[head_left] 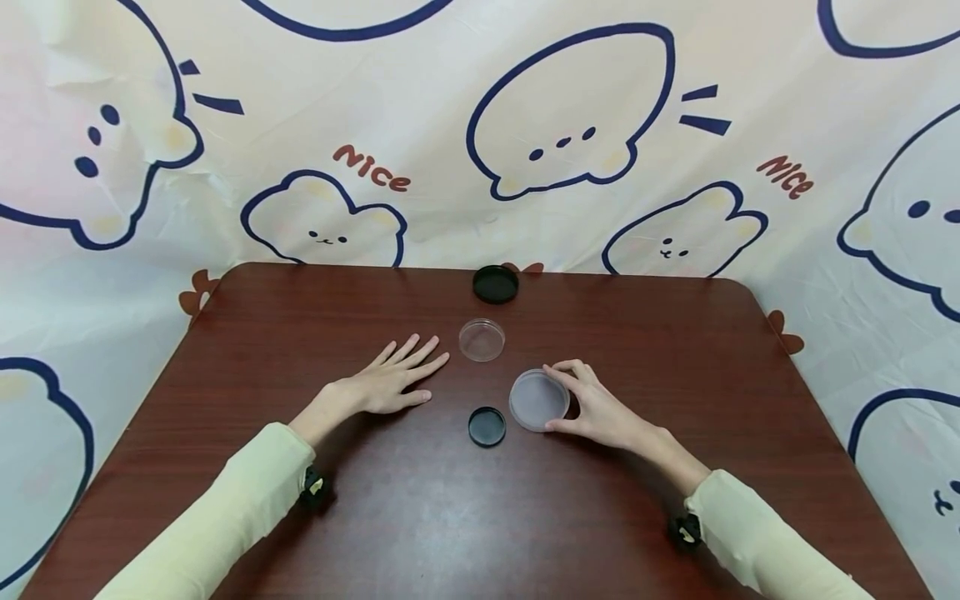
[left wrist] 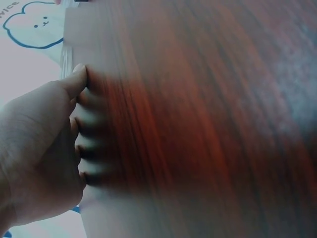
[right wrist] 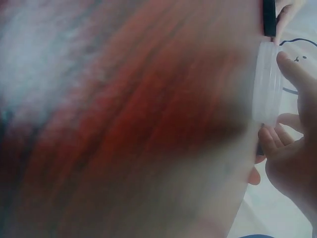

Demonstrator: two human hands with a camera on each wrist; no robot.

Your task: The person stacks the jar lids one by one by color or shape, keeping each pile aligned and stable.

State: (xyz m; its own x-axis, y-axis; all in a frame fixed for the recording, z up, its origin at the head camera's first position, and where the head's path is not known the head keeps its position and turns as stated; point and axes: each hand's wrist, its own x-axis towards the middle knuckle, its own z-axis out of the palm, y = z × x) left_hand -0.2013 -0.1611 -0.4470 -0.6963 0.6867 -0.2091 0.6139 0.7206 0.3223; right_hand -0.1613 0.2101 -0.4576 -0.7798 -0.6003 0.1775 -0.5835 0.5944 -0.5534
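Observation:
My right hand [head_left: 600, 408] holds a round, frosted, clear-walled dish [head_left: 539, 401] at its right side, thumb at the near edge and fingers at the far edge. From the right wrist view, the same frosted dish [right wrist: 267, 82] shows edge-on, low and ridged, between thumb and fingers. Flat on the table, fingers spread, lies my left hand [head_left: 393, 383] with nothing in it. A small dark-rimmed round dish [head_left: 487, 427] sits just left of the frosted one. Farther back is a clear shallow round dish [head_left: 482, 340], close to the left fingertips.
A black round dish [head_left: 495, 284] stands at the far edge of the brown wooden table [head_left: 337, 308]. Behind the table hangs a pale cloth [head_left: 435, 225] printed with blue-outlined cartoon figures; it continues along both sides.

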